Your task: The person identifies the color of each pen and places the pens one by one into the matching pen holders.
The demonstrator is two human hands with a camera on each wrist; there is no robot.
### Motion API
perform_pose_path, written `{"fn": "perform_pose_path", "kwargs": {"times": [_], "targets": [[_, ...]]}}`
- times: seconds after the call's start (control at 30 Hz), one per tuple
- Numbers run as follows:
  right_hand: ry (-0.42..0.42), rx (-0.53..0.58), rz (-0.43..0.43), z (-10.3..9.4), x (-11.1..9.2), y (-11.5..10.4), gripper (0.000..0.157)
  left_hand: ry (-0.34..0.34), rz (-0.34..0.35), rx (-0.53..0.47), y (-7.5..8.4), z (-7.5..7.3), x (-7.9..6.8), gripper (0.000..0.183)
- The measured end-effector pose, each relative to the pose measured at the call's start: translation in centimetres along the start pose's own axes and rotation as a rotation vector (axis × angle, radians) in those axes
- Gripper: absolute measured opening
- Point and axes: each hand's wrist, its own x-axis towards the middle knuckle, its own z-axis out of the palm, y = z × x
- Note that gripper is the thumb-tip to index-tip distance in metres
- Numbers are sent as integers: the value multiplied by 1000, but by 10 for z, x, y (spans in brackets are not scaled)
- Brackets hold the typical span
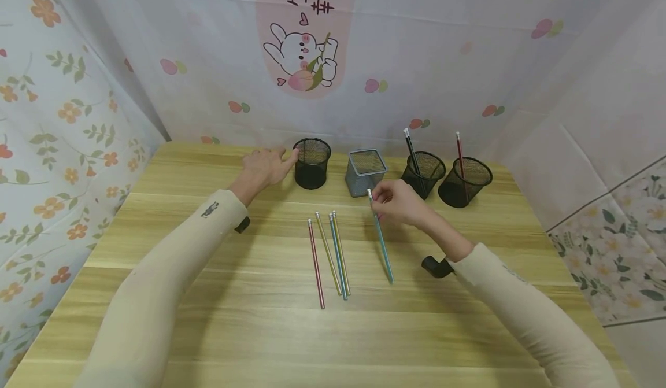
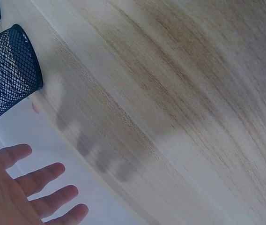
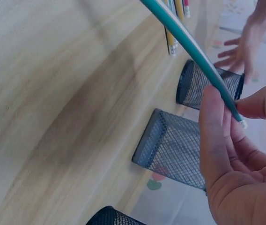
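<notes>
A teal pencil (image 1: 383,243) is pinched near its eraser end between the thumb and fingers of my right hand (image 1: 398,203), tilted over the table in front of the grey square mesh pen holder (image 1: 366,174). In the right wrist view the same pencil (image 3: 189,42) runs up and left from my fingertips. My left hand (image 1: 266,167) holds nothing; its fingers are spread beside the left black round mesh pen holder (image 1: 311,168). Whether the thumb touches that holder's rim I cannot tell. Several pencils lie on the table, among them a red one (image 1: 316,266) and a yellow one (image 1: 328,252).
At the right, one black mesh holder (image 1: 432,171) has a black pencil (image 1: 411,148) standing in it. Another black holder (image 1: 476,180) has a dark red pencil (image 1: 460,154). A printed curtain (image 1: 416,41) hangs behind the wooden table (image 1: 250,330).
</notes>
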Motion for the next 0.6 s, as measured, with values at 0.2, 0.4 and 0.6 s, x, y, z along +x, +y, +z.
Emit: {"fn": "perform_pose_path", "kwargs": {"times": [0.2,0.4,0.6], "targets": [[4,83,-38,-7,-3,-3,8,-14,0,5,0,-1,0,87],[42,125,-105,-13,-7,-6,8,-15,2,-10,1,-2,-1,85],[113,131,-155,-19,-11,-9,9,-21,2,-13,1,-3,-2,84]]}}
